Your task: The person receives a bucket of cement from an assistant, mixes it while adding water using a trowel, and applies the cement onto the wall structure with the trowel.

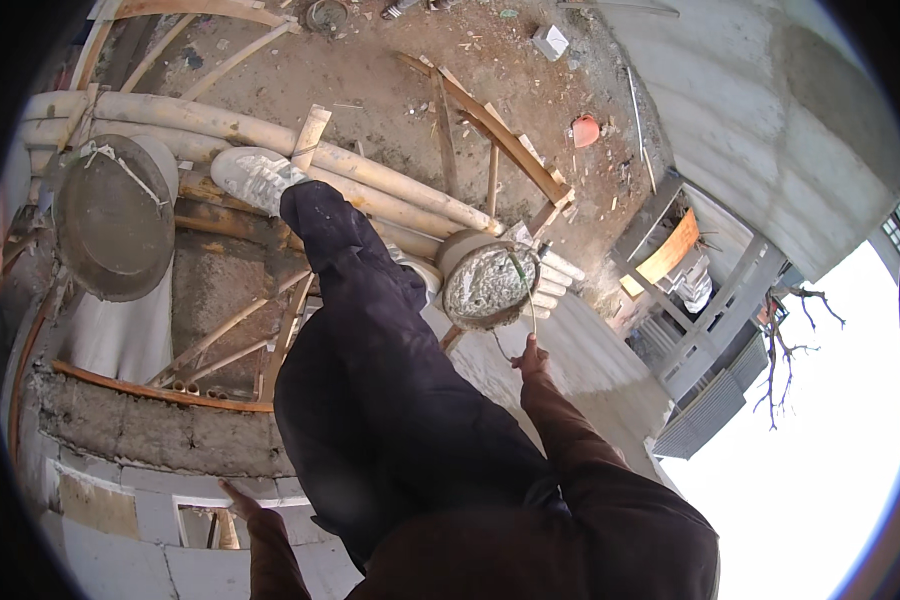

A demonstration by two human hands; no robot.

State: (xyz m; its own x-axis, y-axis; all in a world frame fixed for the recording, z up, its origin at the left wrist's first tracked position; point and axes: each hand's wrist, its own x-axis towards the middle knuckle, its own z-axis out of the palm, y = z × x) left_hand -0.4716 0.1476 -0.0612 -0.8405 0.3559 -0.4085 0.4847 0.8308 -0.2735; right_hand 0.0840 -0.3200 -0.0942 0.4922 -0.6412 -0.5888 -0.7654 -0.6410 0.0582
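My right hand (532, 360) is closed at the end of a thin wire or cord (532, 312), which runs up to a bucket (457, 252) of wet grey mortar. A green piece lies along this line over the mortar. The bucket stands by the poles, tilted toward me. A second thin strand drops from its near rim toward the same hand. My left hand (238, 498) has its fingers stretched out against the block wall (160, 510), beside a small rectangular opening; nothing shows in it.
My shoe (255, 178) rests on thick round poles (380, 180) high above the dirt ground. A mortar-crusted round tub (115, 225) stands at the left. Wooden braces (500, 135) lean beyond the poles. A plastered wall (740, 120) rises at the right.
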